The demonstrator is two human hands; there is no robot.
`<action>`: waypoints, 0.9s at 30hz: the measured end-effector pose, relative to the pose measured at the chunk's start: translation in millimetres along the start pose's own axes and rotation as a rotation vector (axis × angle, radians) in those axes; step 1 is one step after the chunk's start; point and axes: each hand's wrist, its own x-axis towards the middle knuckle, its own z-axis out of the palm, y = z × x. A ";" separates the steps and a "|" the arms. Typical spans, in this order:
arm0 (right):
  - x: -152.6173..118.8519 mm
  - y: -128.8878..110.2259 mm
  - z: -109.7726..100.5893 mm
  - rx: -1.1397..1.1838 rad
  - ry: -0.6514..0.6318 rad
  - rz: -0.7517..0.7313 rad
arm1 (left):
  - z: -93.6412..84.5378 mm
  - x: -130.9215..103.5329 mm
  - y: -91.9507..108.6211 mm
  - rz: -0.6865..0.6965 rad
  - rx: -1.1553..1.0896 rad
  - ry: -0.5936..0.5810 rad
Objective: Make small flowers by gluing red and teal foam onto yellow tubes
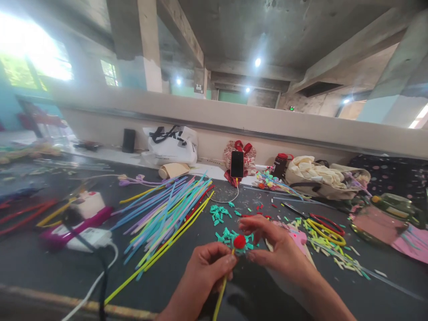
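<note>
Between thumb and fingers, my left hand (209, 272) pinches a yellow stem (219, 298) that runs down toward the bottom edge. At its upper end is a round red fuzzy ball (239, 242) with teal bits around its base. My right hand (272, 245) is just to the right of the ball, thumb and fingers spread apart, with nothing visible between them. Short teal pieces (220, 214) lie scattered on the dark table (187, 263) beyond the hands.
Many long coloured stems (167, 218) fan out at left, near a magenta power strip (78, 227). A phone (237, 164) stands upright behind. Scissors (326, 224), yellow-green pieces (337, 254) and a glass jar (384, 218) are at right.
</note>
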 end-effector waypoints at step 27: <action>8.6 -16.6 5.2 -0.030 -0.191 -0.046 | -2.8 4.4 -1.5 -0.113 -0.027 -0.151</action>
